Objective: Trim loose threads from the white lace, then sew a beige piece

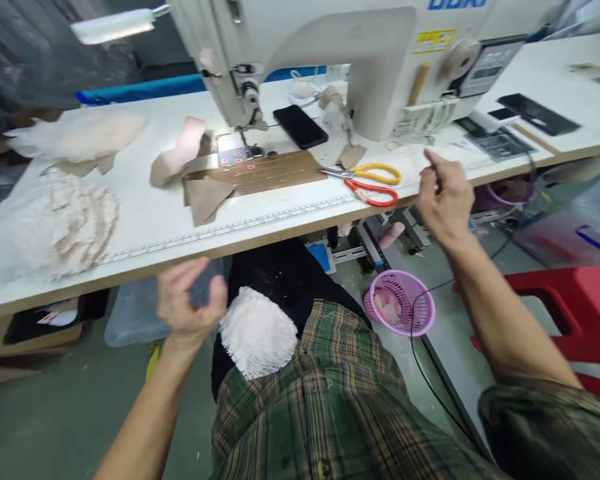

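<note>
My left hand (190,300) hangs at the table's front edge, fingers and thumb apart, with nothing in it. Over the edge farther right, my right hand (447,197) has its fingers curled round a small dark object that is too hidden to name. Just left of that hand lie scissors (375,183) with one yellow and one red handle. A white lace-edged cup-shaped piece (257,333) rests on my lap. On the table, the sewing machine (340,40) stands over a brown strip (280,172) beside the needle, with beige fabric scraps (207,199) near it.
Stacked lace pieces (75,220) lie at the table's left end. A black phone (300,127) is by the machine. A ruler tape (260,221) runs along the front edge. Below are a purple basket (420,313) with scraps, a red stool (580,300) and a trailing cable.
</note>
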Tool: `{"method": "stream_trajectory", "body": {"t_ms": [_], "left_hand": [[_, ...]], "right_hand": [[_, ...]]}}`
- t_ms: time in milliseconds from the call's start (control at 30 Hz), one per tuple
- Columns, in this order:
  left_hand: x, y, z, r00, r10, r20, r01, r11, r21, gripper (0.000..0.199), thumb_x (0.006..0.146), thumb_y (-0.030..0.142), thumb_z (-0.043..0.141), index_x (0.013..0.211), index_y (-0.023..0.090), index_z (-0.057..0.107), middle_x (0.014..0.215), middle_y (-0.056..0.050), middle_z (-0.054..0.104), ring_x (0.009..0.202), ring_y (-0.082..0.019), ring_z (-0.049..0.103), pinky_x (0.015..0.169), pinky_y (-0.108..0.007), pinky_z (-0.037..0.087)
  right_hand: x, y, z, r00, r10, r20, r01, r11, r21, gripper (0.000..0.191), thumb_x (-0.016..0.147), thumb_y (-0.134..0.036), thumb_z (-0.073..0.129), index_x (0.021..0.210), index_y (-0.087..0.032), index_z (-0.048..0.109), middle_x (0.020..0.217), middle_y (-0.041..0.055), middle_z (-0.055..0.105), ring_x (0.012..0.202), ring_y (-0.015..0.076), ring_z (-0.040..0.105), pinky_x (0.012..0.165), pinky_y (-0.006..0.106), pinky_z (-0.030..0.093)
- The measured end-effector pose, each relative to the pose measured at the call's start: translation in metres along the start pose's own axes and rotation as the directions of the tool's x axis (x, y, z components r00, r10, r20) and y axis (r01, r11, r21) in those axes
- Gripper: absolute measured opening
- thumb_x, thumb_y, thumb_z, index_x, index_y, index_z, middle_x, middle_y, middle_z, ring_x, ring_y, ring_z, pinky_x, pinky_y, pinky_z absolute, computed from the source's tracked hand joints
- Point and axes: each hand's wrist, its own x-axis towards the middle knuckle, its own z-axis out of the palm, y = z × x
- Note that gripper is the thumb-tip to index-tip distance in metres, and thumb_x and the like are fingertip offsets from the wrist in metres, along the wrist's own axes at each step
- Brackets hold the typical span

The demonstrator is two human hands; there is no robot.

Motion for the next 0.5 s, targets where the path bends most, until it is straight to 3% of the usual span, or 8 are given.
{"method": "stream_trajectory", "body": {"t_ms": [33, 100, 133, 200, 267, 300, 367, 500], "left_hand": [[-0.017, 0.002, -0.005, 0.994, -0.023, 0.106, 0.026, 0.999, -0.03, 0.04, 0.069, 0.032, 0.065, 0.106, 0.02, 0.055, 0.097, -0.009, 0.066, 0.09, -0.026, 0.064, 0.081, -0.042, 0.05], [-0.045, 0.005, -0.014, 0.914, -0.198, 0.354, 0.215, 0.977, -0.01, 0.058, 0.072, 0.042, 0.065, 0.121, 0.015, 0.048, 0.116, -0.016, 0.059, 0.109, -0.03, 0.057, 0.093, -0.046, 0.046], [-0.057, 0.005, -0.018, 0.84, -0.304, 0.45, 0.325, 0.945, 0.032, 0.066, 0.073, 0.047, 0.065, 0.126, 0.014, 0.045, 0.123, -0.019, 0.054, 0.117, -0.032, 0.052, 0.097, -0.048, 0.043], [-0.076, 0.004, -0.024, 0.641, -0.473, 0.604, 0.514, 0.849, 0.12, 0.077, 0.074, 0.055, 0.062, 0.132, 0.011, 0.04, 0.131, -0.022, 0.047, 0.126, -0.035, 0.045, 0.101, -0.05, 0.04], [-0.089, 0.006, -0.027, 0.451, -0.541, 0.71, 0.637, 0.752, 0.168, 0.078, 0.075, 0.06, 0.06, 0.134, 0.012, 0.04, 0.133, -0.021, 0.045, 0.127, -0.036, 0.044, 0.101, -0.048, 0.04], [-0.093, 0.008, -0.028, 0.387, -0.549, 0.74, 0.675, 0.716, 0.178, 0.077, 0.076, 0.061, 0.059, 0.134, 0.013, 0.041, 0.133, -0.019, 0.046, 0.126, -0.035, 0.045, 0.101, -0.047, 0.04], [-0.096, 0.015, -0.026, 0.332, -0.563, 0.757, 0.713, 0.675, 0.19, 0.074, 0.075, 0.062, 0.06, 0.132, 0.017, 0.044, 0.131, -0.016, 0.048, 0.124, -0.033, 0.046, 0.101, -0.044, 0.04], [-0.09, 0.027, -0.021, 0.292, -0.624, 0.725, 0.727, 0.637, 0.255, 0.074, 0.069, 0.06, 0.067, 0.128, 0.019, 0.048, 0.125, -0.013, 0.05, 0.119, -0.033, 0.05, 0.095, -0.041, 0.043]], "right_hand": [[0.013, 0.003, 0.002, 0.997, -0.003, 0.071, 0.005, 0.999, -0.031, 0.038, 0.095, -0.024, 0.045, 0.126, -0.009, 0.059, 0.11, 0.0171, 0.064, 0.104, 0.021, 0.057, 0.089, 0.039, 0.042], [0.031, 0.008, 0.008, 0.976, 0.003, 0.218, 0.008, 0.999, -0.048, 0.043, 0.091, -0.023, 0.054, 0.129, -0.002, 0.055, 0.115, 0.0214, 0.063, 0.103, 0.0207, 0.058, 0.087, 0.04, 0.043], [0.037, 0.01, 0.013, 0.959, 0.015, 0.283, -0.002, 0.999, -0.045, 0.046, 0.091, -0.023, 0.055, 0.131, -0.002, 0.052, 0.118, 0.0222, 0.061, 0.101, 0.0193, 0.06, 0.085, 0.039, 0.044], [0.041, 0.008, 0.02, 0.942, 0.008, 0.335, 0.017, 0.997, -0.071, 0.047, 0.09, -0.025, 0.058, 0.13, -0.002, 0.053, 0.121, 0.0225, 0.061, 0.105, 0.0202, 0.06, 0.086, 0.04, 0.043], [0.04, 0.003, 0.024, 0.946, -0.014, 0.323, 0.044, 0.995, -0.084, 0.044, 0.09, -0.026, 0.057, 0.127, -0.003, 0.057, 0.121, 0.0213, 0.062, 0.112, 0.0211, 0.058, 0.087, 0.04, 0.044], [0.039, 0.0, 0.025, 0.951, -0.025, 0.308, 0.056, 0.994, -0.092, 0.04, 0.091, -0.025, 0.055, 0.125, -0.003, 0.058, 0.121, 0.0204, 0.063, 0.114, 0.0209, 0.057, 0.088, 0.039, 0.044], [0.036, -0.005, 0.026, 0.956, -0.036, 0.292, 0.072, 0.991, -0.114, 0.034, 0.092, -0.019, 0.052, 0.121, -0.005, 0.063, 0.119, 0.0185, 0.065, 0.114, 0.0197, 0.058, 0.09, 0.034, 0.046], [0.037, -0.011, 0.024, 0.94, -0.112, 0.323, 0.168, 0.974, -0.15, 0.031, 0.089, -0.013, 0.052, 0.116, -0.006, 0.066, 0.117, 0.0167, 0.066, 0.111, 0.0189, 0.06, 0.094, 0.028, 0.046]]}}
